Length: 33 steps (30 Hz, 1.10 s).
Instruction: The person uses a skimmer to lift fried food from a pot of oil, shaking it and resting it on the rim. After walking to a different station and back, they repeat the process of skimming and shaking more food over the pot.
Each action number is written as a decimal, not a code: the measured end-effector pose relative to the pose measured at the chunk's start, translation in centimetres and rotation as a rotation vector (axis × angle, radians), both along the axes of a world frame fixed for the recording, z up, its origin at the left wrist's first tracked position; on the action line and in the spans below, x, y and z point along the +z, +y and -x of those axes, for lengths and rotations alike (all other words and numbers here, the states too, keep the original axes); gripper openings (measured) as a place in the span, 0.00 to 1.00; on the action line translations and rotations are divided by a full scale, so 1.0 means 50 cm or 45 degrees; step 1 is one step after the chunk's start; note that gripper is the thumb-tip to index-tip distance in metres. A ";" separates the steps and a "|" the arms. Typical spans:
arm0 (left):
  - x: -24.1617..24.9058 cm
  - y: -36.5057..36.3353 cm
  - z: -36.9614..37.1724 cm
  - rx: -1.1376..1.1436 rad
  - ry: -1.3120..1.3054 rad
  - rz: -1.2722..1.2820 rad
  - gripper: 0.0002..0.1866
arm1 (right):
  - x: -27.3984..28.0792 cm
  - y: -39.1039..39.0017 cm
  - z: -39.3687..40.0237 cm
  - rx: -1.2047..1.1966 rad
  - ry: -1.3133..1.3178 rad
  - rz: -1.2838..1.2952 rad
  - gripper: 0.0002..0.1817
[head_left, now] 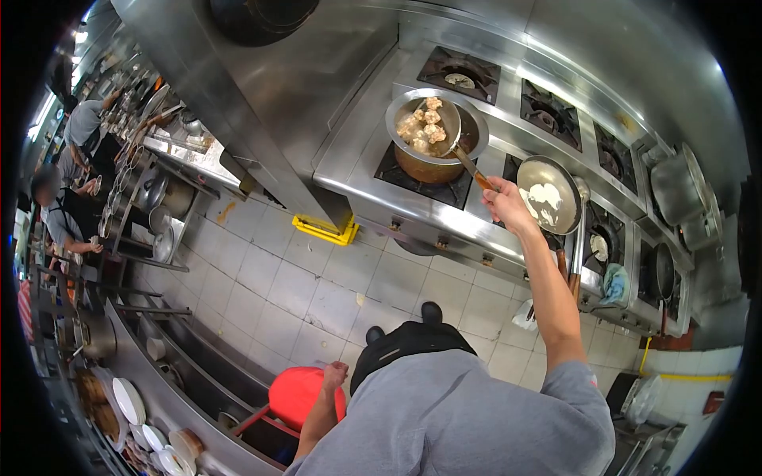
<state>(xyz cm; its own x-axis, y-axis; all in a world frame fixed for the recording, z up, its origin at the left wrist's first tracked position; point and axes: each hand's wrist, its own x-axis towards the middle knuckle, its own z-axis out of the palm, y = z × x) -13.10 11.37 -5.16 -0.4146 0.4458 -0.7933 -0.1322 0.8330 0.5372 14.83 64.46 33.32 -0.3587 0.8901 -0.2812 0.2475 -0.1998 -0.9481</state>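
Note:
My right hand (506, 203) grips the wooden handle of a round metal skimmer (452, 127). The skimmer's bowl lies over a wide-rimmed metal pot (432, 165) on a burner. Several pale, lumpy pieces of food (433, 117) sit in and around it, some down in the cloudy liquid. Just right of that hand, a frying pan (561, 173) with white patches inside rests on the stove. Low at my side, my left hand (335, 374) hangs with fingers curled and nothing visible in it, beside a red round object (298, 397).
The steel stove (357, 170) has several more burners (549, 115). Large pots (679, 186) stand at the right. A yellow plastic item (325, 228) lies on the tiled floor. Behind me runs a counter with white plates (128, 401). Other people (67, 210) work at far left.

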 end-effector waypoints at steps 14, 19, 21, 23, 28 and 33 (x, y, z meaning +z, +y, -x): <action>-0.035 0.010 -0.003 -0.065 0.031 -0.009 0.12 | 0.035 -0.017 0.016 0.019 -0.440 -0.460 0.20; -0.052 -0.006 -0.010 -0.068 0.026 -0.085 0.12 | 0.093 -0.047 0.006 -0.021 -0.358 -0.391 0.20; -0.047 -0.004 -0.011 -0.075 0.017 -0.057 0.12 | 0.100 -0.046 -0.005 0.000 -0.315 -0.366 0.21; -0.041 0.000 -0.012 -0.074 0.010 -0.038 0.12 | 0.103 -0.038 -0.025 0.034 -0.269 -0.340 0.26; -0.026 0.009 -0.011 -0.114 0.047 -0.061 0.11 | 0.154 -0.029 -0.078 0.065 -0.385 -0.401 0.22; -0.019 0.023 -0.007 -0.141 0.048 -0.021 0.12 | 0.259 -0.006 -0.090 0.163 -0.894 -1.069 0.22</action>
